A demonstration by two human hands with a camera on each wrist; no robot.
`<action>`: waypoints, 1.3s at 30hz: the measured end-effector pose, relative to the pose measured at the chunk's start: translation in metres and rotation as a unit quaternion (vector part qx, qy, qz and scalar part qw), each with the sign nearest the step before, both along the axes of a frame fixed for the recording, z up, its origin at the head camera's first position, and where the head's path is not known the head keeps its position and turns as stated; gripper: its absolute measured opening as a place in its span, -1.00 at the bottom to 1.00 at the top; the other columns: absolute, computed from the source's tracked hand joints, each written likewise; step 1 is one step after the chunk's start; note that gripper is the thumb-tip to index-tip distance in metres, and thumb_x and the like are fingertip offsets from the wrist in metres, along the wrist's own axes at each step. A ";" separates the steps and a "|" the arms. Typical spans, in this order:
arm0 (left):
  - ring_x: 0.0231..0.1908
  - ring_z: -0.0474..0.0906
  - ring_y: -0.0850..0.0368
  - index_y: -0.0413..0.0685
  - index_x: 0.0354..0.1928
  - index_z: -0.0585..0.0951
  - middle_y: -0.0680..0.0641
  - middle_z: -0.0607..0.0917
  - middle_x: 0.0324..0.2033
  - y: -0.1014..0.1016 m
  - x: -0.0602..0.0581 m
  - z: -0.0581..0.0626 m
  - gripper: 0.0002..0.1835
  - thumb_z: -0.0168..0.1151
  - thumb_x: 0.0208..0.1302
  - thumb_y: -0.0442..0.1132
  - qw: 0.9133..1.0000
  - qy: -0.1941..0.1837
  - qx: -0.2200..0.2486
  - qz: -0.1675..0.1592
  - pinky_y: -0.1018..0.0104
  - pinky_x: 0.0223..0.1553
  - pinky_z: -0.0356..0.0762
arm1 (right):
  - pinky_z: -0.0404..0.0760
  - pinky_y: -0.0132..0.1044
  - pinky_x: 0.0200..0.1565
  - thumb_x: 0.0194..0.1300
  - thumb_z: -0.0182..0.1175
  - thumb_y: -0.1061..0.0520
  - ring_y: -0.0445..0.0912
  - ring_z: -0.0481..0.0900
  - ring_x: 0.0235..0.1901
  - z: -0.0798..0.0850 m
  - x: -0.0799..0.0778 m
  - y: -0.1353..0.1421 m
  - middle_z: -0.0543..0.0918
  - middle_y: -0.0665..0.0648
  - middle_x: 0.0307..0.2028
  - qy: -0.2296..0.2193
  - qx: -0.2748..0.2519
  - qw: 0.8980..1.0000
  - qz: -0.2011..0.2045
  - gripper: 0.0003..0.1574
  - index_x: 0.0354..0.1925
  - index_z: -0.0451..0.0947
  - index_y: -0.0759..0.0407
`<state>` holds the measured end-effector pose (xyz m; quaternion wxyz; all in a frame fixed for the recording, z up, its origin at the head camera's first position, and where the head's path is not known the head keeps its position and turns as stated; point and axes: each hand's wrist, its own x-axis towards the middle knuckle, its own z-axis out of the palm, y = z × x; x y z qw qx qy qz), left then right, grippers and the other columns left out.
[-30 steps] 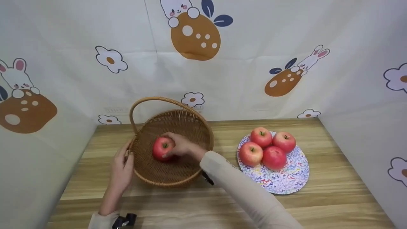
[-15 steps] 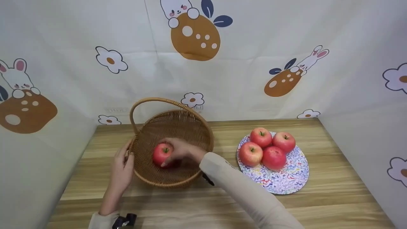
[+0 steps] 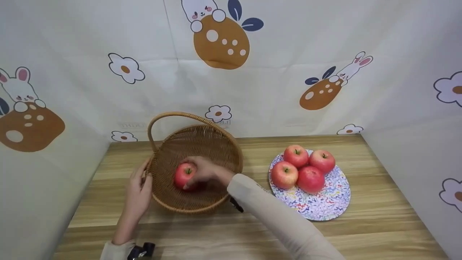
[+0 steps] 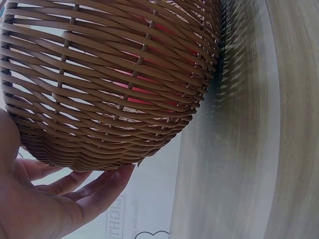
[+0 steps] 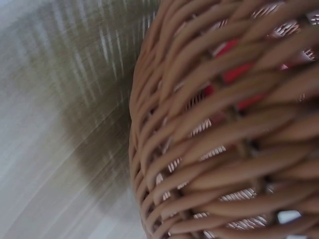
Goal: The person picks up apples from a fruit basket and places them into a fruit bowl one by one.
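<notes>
A round woven wicker basket (image 3: 162, 204) with a tall arched handle stands on the wooden table. My left hand (image 3: 138, 193) holds the basket's left side near the rim; in the left wrist view its fingers (image 4: 107, 194) bend against the outer weave. Inside the basket, my right hand (image 3: 205, 171) grips a red apple (image 3: 183, 175), with thumb and fingers around its right side. The apple sits low in the basket, stem up. Red shows through the gaps of the basket wall (image 5: 214, 164) in the right wrist view, which hides the right hand there.
Right of the basket, a speckled multicoloured plate (image 3: 325, 207) bears several red apples (image 3: 284, 175) grouped at its back left. The right forearm crosses between basket and plate. A printed cloth (image 3: 274, 90) with rabbits and flowers encloses the table (image 3: 375, 206) at back and sides.
The right hand and its apple have moved slightly lower in the basket, mostly in the first half second. The left hand and the plate have stayed put.
</notes>
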<state>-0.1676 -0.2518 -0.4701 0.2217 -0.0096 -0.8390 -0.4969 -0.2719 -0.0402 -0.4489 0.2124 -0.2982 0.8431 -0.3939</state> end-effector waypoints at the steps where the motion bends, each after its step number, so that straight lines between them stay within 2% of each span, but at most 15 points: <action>1: 0.13 0.54 -0.37 -0.48 0.46 0.38 -0.58 0.47 0.32 0.000 0.000 0.000 -0.47 -0.05 0.48 -0.52 1.000 0.001 0.001 -0.001 0.62 -0.05 0.48 | 0.53 -0.32 0.19 0.03 0.66 0.20 -0.01 0.58 0.18 0.000 0.000 0.000 0.65 0.21 0.22 0.000 -0.001 1.000 0.000 -0.06 0.37 0.54 0.20; 10: 0.14 0.53 -0.38 -0.48 0.45 0.39 -0.57 0.49 0.30 0.000 0.001 0.001 -0.47 -0.05 0.47 -0.52 1.000 -0.001 -0.001 0.004 0.63 -0.05 0.48 | 0.55 -0.33 0.14 0.01 0.67 0.18 -0.07 0.58 0.08 0.003 0.000 0.001 0.66 0.18 0.13 -0.009 -0.013 1.000 -0.015 -0.06 0.34 0.52 0.25; 14: 0.23 0.48 -0.39 -0.49 0.45 0.39 -0.57 0.46 0.34 0.000 -0.001 0.001 -0.47 -0.06 0.48 -0.53 1.000 0.004 0.001 -0.001 0.67 0.00 0.44 | 0.56 -0.35 0.10 0.02 0.67 0.17 -0.10 0.56 0.02 0.007 0.001 0.002 0.67 0.17 0.08 -0.001 -0.021 1.000 -0.013 -0.11 0.29 0.53 0.28; 21: 0.18 0.51 -0.40 -0.50 0.46 0.36 -0.59 0.42 0.36 -0.002 -0.001 -0.001 -0.47 -0.07 0.49 -0.53 1.000 -0.004 -0.001 -0.002 0.65 -0.02 0.46 | 0.56 -0.35 0.10 0.04 0.67 0.10 -0.09 0.57 0.04 0.011 0.002 0.002 0.67 0.16 0.10 0.019 -0.005 1.000 -0.014 -0.12 0.28 0.54 0.23; 30: 0.26 0.47 -0.43 -0.48 0.47 0.36 -0.56 0.41 0.39 -0.002 0.000 0.001 -0.47 -0.07 0.50 -0.51 1.000 -0.016 -0.003 0.002 0.64 0.04 0.46 | 0.56 -0.38 0.07 0.02 0.68 0.05 -0.12 0.57 0.00 0.018 0.011 -0.001 0.68 0.13 0.06 0.044 0.014 0.999 -0.004 -0.11 0.27 0.54 0.23; 39: 0.22 0.49 -0.38 -0.46 0.48 0.35 -0.56 0.43 0.37 -0.002 0.000 0.000 -0.46 -0.06 0.49 -0.50 1.000 -0.015 -0.005 -0.001 0.59 0.03 0.49 | 0.55 -0.38 0.08 0.00 0.69 0.02 -0.11 0.56 0.02 0.023 0.019 -0.002 0.69 0.12 0.04 0.064 0.016 0.998 -0.020 -0.10 0.26 0.55 0.22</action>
